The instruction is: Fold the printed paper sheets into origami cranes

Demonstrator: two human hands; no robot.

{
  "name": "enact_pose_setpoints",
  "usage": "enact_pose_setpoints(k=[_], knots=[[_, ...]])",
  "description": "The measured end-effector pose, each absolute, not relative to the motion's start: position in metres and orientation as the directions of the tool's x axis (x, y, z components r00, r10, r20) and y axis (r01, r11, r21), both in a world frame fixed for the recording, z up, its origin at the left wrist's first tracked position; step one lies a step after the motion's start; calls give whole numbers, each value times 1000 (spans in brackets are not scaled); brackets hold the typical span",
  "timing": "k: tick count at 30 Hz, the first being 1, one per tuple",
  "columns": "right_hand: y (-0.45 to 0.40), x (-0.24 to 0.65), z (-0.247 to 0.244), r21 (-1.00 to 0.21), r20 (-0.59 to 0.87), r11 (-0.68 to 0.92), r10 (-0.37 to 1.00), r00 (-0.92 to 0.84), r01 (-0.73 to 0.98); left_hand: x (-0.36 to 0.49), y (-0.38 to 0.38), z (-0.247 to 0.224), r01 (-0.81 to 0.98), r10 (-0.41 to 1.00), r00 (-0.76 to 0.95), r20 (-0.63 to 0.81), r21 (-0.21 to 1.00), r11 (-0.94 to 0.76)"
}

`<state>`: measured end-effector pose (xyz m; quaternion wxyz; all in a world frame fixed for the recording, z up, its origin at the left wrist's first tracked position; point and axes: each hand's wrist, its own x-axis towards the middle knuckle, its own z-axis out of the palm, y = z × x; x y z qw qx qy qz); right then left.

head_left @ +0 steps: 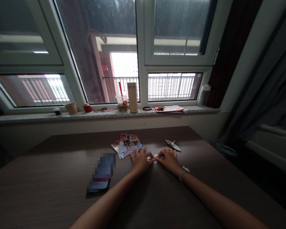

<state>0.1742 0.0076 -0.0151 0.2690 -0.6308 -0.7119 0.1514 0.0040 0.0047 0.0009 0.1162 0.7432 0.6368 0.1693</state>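
Note:
A small piece of white and red folded paper (155,160) lies on the brown table (62,178) between my two hands. My left hand (141,161) has its thumb and a finger closed on the paper's left side. On the right side, the fingertips of my right hand (169,159) pinch the same paper. Just beyond my right hand rests a folded paper crane (173,145). Several printed colourful papers (127,146) are fanned out behind my left hand. Parts of the held paper are hidden by my fingers.
A phone (101,175) lies left of my left forearm. On the windowsill (100,117) stand a tan flask (132,98), a cup with a red straw (121,97), a paper cup (71,108), a red jar (87,108), papers (173,108) with scissors (159,108), and a bottle (204,95).

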Motion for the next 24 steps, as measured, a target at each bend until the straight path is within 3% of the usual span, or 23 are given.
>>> enact_pose_setpoints(k=[16, 24], knots=[[15, 177, -13, -633, 122, 80, 992, -2, 770, -5, 13, 3, 911, 978, 188, -94, 389, -138], [11, 180, -12, -630, 120, 111, 992, -45, 769, -9, 9, 3, 912, 974, 216, -73, 371, -174]])
